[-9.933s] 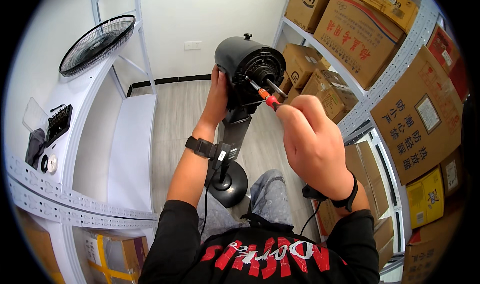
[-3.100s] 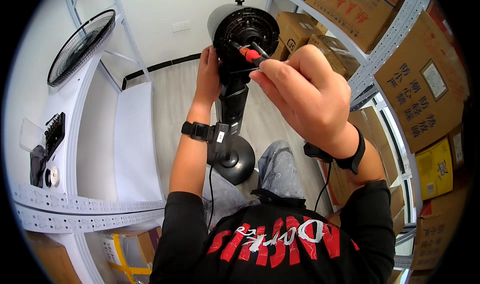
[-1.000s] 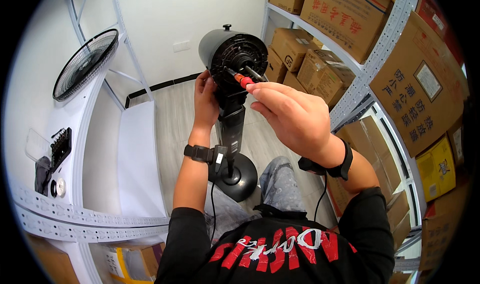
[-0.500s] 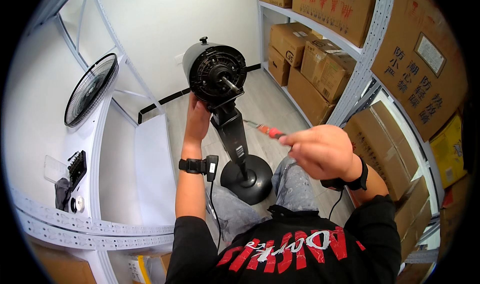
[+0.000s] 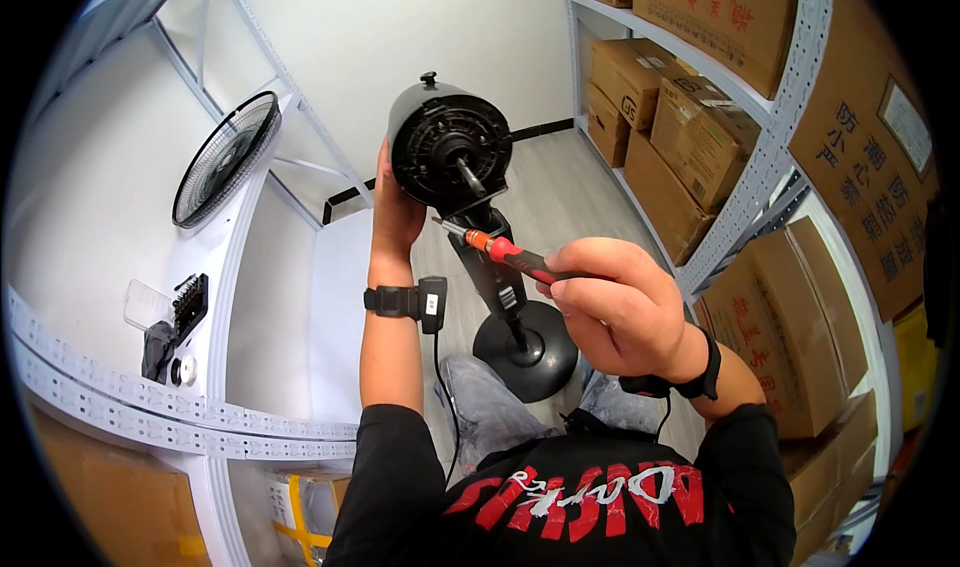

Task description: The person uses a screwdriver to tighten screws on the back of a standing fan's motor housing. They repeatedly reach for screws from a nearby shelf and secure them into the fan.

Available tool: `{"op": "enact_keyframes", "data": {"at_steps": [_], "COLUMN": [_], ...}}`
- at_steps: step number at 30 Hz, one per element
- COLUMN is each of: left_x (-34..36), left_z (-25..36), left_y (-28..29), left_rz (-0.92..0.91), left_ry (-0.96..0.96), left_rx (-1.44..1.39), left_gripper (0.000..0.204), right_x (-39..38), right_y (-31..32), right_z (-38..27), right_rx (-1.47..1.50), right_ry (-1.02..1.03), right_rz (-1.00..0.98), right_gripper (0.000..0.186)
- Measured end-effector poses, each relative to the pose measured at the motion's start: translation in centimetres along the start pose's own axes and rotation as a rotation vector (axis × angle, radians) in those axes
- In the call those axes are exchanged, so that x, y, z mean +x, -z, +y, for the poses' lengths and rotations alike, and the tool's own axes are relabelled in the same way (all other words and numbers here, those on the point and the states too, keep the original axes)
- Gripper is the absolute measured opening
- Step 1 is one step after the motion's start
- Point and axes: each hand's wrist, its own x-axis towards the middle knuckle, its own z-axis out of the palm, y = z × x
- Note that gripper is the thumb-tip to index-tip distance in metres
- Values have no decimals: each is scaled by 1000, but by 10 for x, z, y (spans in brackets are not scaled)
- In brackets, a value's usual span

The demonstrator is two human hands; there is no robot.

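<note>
In front of me stands an electric pedestal fan without its blades, its black motor housing (image 5: 452, 149) facing me with a bare metal shaft. Against the housing's left underside, my left hand (image 5: 398, 205) is closed around it, the fingertips hidden behind. My right hand (image 5: 625, 302) grips a screwdriver (image 5: 515, 255) with a red and black handle. Its metal tip points left, in front of the fan's neck (image 5: 492, 279) just below the housing; whether it touches anything I cannot tell. The round black base (image 5: 525, 362) rests on the floor between my legs.
On the white shelf at left lie a fan grille (image 5: 228, 159), a black bit set (image 5: 190, 305), its clear lid (image 5: 147, 305) and a small white round part (image 5: 184, 371). Metal shelving on the right holds several cardboard boxes (image 5: 705, 142). A cable (image 5: 446, 397) hangs from my left wrist device.
My right hand has brought the screwdriver leftward, its tip now before the fan's neck. My left hand stays on the housing. The whole view has shifted slightly.
</note>
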Motion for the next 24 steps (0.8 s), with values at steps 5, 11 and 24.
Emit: {"op": "enact_keyframes", "data": {"at_steps": [5, 11, 24], "left_x": [-3, -5, -5], "left_z": [3, 0, -7], "left_y": [-7, -4, -7], "left_rz": [53, -24, -45], "left_ry": [-97, -128, -182], "left_rx": [34, -10, -93], "left_gripper": [110, 109, 100], "right_x": [5, 13, 32], "right_y": [-10, -21, -29], "right_z": [0, 5, 8], "right_rx": [-32, -150, -240], "right_ry": [-15, -18, -36], "right_rz": [103, 114, -41], "right_gripper": [27, 25, 28]}}
